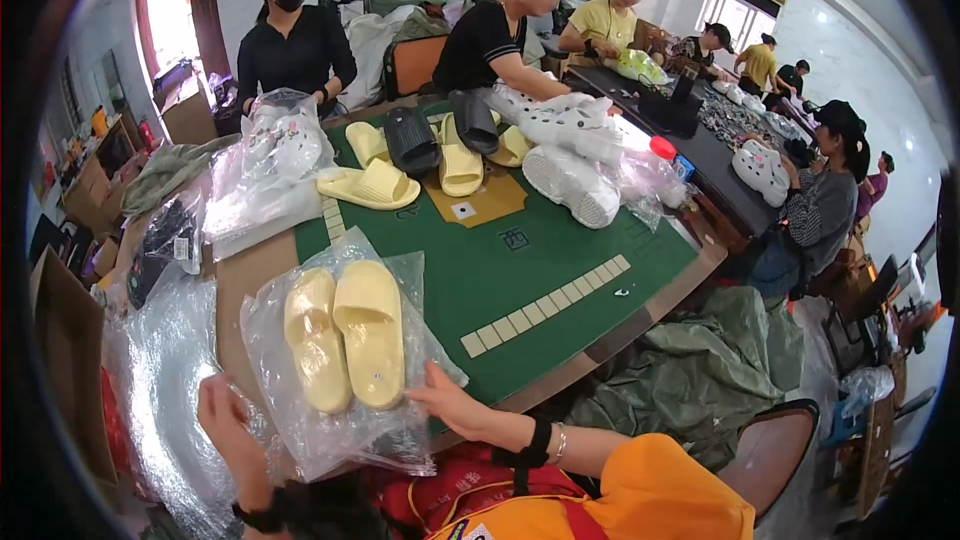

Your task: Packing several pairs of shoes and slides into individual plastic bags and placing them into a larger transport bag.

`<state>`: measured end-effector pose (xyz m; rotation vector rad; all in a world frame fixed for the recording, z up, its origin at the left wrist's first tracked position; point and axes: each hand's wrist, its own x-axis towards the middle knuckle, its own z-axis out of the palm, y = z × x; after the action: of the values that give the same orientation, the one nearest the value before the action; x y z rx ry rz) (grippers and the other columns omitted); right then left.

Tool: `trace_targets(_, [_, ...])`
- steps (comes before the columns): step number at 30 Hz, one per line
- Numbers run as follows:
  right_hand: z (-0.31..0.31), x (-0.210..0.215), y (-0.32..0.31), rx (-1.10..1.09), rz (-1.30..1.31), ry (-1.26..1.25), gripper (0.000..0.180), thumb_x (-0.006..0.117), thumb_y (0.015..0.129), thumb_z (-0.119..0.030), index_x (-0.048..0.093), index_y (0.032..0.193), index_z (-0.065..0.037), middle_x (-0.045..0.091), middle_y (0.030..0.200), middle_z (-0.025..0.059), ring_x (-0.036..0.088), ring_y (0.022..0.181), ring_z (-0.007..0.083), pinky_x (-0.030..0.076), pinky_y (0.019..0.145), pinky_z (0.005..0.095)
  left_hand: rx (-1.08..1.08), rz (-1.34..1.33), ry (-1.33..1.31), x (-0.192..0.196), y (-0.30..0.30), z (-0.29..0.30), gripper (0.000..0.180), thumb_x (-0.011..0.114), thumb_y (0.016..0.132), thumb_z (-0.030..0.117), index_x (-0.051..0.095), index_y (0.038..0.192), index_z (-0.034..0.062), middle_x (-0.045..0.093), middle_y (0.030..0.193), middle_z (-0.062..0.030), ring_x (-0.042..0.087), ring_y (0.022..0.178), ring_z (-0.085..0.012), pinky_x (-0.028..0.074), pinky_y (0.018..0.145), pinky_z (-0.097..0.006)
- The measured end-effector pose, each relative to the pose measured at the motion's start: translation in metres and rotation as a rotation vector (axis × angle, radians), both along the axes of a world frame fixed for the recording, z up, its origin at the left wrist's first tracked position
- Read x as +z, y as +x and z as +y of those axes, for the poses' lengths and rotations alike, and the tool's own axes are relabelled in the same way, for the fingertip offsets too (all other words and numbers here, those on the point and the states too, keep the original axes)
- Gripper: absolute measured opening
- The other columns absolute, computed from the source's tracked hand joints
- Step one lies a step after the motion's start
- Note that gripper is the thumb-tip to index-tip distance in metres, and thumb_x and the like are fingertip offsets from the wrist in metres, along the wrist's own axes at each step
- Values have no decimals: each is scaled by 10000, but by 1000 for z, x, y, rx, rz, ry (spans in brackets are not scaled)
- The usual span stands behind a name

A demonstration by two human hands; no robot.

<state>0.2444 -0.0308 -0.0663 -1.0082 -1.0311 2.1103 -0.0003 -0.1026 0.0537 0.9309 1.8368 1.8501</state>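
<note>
A pair of pale yellow slide slippers [371,336] lies side by side on a clear plastic bag [270,340] at the near left of the table. The left slipper has a glossy sheen, as though under the film; the right one looks bare. At the heel of the right slipper is my right hand [447,402], its fingers stretched out at the bag's edge and closed on nothing. My left hand [226,418] is raised at the bag's left side, its fingers loosely bent and apart, next to a stack of clear plastic bags [170,360]. Both wrists wear dark bands.
Yellow slippers [375,185] and black slippers [412,140] lie across the green tabletop [520,290]. White clogs [570,185] sit at the far right, bagged clogs [285,145] at the far left. Co-workers stand or sit beyond. A green tarp [690,370] lies right of the table.
</note>
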Motion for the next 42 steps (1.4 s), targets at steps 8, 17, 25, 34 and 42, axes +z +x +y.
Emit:
trace_targets(8, [2, 16, -20, 62, 262, -239, 483, 522, 858, -165, 248, 1252, -107, 429, 1180, 94, 481, 1062, 207, 483, 728, 392, -285, -52, -542, -121, -64, 60, 681, 608, 809, 303, 245, 1306, 12, 576, 833, -89, 547, 657, -148, 421, 528, -254])
trace_targets(17, [7, -25, -49, 61, 265, -335, 392, 565, 836, -189, 393, 1177, -101, 515, 1057, 47, 516, 863, 158, 456, 669, 323, -313, -231, -549, -133, -53, 61, 797, 666, 748, 127, 157, 1342, -27, 591, 871, -146, 594, 702, -182, 489, 580, -288])
trace_targets(25, [-11, 27, -72, 8, 473, -256, 446, 559, 817, -138, 409, 1224, -35, 545, 1103, 86, 569, 926, 196, 489, 767, 349, -300, -352, -104, -93, -10, 31, 432, 604, 818, 121, 422, 1188, -9, 572, 985, -119, 599, 765, -192, 516, 640, -289])
trace_targets(34, [-58, 47, -98, -37, 326, 267, 518, 620, 754, -55, 394, 1218, -3, 529, 1119, 86, 504, 1022, 166, 416, 879, 288, -207, -858, 130, -66, 32, -63, 495, 407, 916, 396, 409, 1238, 20, 512, 1162, -115, 527, 1000, -235, 454, 833, -354])
trace_targets(42, [-134, 41, -149, 258, -3, 876, 585, 632, 745, -225, 378, 1224, -6, 465, 1134, 198, 427, 1089, 322, 338, 921, 422, -171, -880, 373, -69, 8, -153, 426, 420, 918, 270, 412, 1213, -37, 510, 1163, -174, 529, 1039, -279, 441, 896, -403])
